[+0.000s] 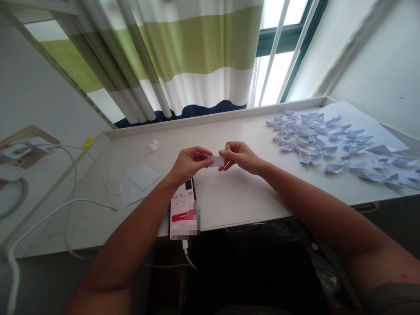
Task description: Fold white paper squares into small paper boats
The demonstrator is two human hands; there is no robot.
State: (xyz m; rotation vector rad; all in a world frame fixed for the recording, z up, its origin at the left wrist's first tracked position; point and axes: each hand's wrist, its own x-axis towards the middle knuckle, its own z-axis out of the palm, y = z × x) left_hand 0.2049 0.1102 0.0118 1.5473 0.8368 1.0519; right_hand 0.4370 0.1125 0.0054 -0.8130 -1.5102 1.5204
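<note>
Between my two hands is a small folded piece of white paper (pixel 216 161), held above the white desk. My left hand (pixel 190 162) pinches its left end between thumb and fingers. At the right end, my right hand (pixel 236 156) grips it the same way, fingers curled. To the left lie several loose white paper sheets (pixel 141 181), overlapping. Many folded paper boats (pixel 310 151) are spread over the right side of the desk. A phone (pixel 183 210) showing a timer lies below my left hand, partly covered by my forearm.
The white desk (pixel 226 199) has a raised back edge. A crumpled tissue (pixel 152 146) lies near the back left. White cables (pixel 82 200) run across the left side from a power strip (pixel 31 148). Another cable (pixel 185 249) plugs into the phone. A striped curtain (pixel 197 48) hangs behind.
</note>
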